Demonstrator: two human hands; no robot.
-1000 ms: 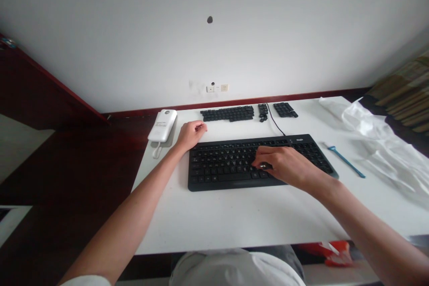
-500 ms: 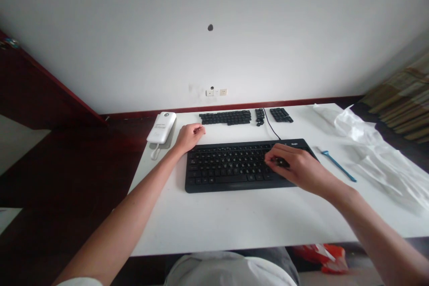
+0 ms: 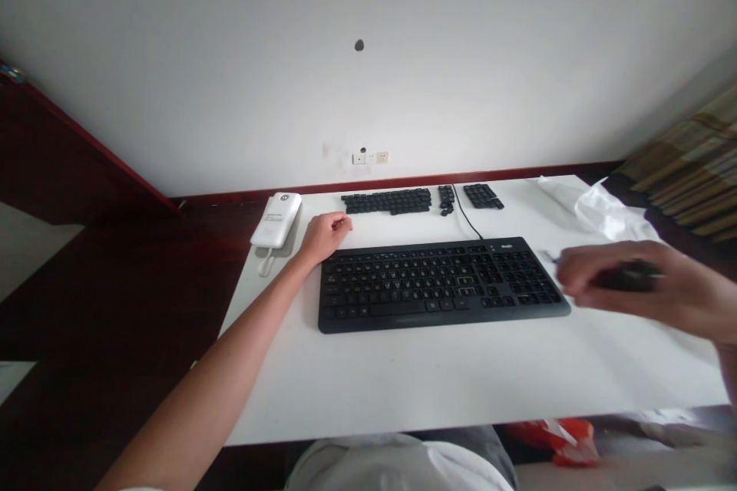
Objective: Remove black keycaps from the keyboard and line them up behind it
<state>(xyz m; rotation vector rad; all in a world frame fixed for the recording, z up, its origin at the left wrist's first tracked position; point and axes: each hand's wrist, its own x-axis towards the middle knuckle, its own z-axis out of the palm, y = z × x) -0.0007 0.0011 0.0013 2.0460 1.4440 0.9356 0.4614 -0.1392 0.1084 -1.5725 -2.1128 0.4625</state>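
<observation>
A black keyboard (image 3: 403, 317) lies on the white table, and bare sockets without keycaps show across its right part. My left hand (image 3: 327, 236) rests with curled fingers at its upper left corner; the inside of the fist is hidden. Just past the keyboard's right end is my right hand (image 3: 622, 284), smeared by motion. Its fingers are closed around a dark object (image 3: 630, 275) whose kind I cannot make out. Black keycaps stand grouped behind the keyboard: a wide block (image 3: 388, 202), a narrow one (image 3: 446, 199) and a number-pad block (image 3: 482, 196).
On the left of the table (image 3: 368, 383) lies a white power bank (image 3: 277, 219) with a short cable loop. Crumpled white plastic wrapping (image 3: 604, 211) covers the right rear. The keyboard's cord (image 3: 465, 215) runs back between the keycap groups. A red bag (image 3: 567, 441) sits below the front edge.
My right hand has moved right, from above the keyboard to beyond its right end, uncovering the bare sockets there. It now covers where the blue tool lay. My left hand stays put.
</observation>
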